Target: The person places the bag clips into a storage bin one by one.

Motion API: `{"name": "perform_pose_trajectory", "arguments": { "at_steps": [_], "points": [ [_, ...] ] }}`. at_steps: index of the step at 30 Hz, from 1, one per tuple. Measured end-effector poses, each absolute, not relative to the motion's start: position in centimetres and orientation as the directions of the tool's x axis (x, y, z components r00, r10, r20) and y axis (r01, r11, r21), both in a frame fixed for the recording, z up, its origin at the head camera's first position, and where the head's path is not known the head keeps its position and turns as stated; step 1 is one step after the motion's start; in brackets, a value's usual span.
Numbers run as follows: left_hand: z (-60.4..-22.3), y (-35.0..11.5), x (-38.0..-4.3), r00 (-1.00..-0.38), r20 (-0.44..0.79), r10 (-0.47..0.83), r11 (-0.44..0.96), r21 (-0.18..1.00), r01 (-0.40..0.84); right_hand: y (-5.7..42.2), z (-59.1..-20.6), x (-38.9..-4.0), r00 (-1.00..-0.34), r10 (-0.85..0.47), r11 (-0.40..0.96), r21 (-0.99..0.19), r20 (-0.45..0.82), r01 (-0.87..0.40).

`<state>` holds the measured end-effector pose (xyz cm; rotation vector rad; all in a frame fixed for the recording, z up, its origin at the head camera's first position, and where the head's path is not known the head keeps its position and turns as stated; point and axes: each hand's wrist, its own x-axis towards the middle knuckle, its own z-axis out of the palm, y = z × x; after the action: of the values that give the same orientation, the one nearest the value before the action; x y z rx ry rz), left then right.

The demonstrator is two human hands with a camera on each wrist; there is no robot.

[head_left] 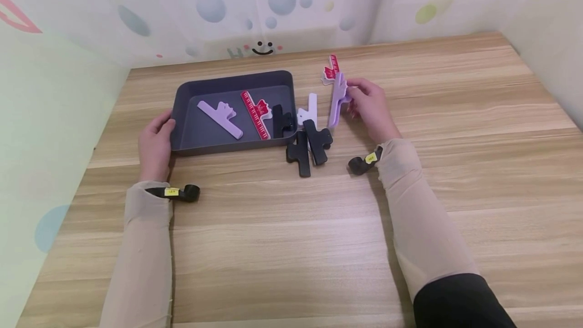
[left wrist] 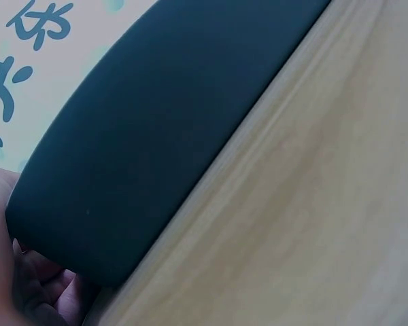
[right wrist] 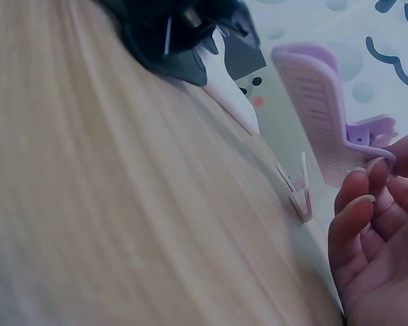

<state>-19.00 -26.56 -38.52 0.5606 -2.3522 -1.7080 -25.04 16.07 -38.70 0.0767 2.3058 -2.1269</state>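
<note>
My left hand (head_left: 155, 141) grips the left end of a dark grey tray (head_left: 227, 149), its thumb at the rim; the left wrist view shows curled fingers by the tray's corner. Right of the tray, my right hand (head_left: 372, 110) pinches a light purple clip (right wrist: 313, 102) by its handle, raised off the table. Inside the tray lie another purple clip (head_left: 220, 118), a red clip (head_left: 255, 114) with a piano-key pattern, and a black clip (head_left: 278, 123). Beside the tray's right end are a white clip (head_left: 312, 106) and two black clips (head_left: 317, 141), partly overlapping.
Behind the held clip, a second red clip (head_left: 332, 69) lies on the wooden table (head_left: 273, 247). A patterned white wall covering (head_left: 309, 24) rises along the table's back edge. Each wrist bears a black strap-on camera (head_left: 362, 163).
</note>
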Motion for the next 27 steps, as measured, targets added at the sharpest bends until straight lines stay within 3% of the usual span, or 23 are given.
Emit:
{"name": "perform_pose_trajectory", "arguments": {
  "at_steps": [7,27],
  "points": [
    [-38.4,-26.5,-18.9,-0.914,-0.076,-0.399,0.251,0.949,-0.189,15.9,-38.3,-24.9,-0.997,0.063,0.019,-0.999,-0.046,0.048],
    [-38.5,-26.5,-19.1,-0.912,-0.075,-0.403,0.261,0.946,-0.193,14.0,-37.1,-24.5,-0.999,-0.018,0.080,-0.996,-0.039,0.037]
  ]
}}
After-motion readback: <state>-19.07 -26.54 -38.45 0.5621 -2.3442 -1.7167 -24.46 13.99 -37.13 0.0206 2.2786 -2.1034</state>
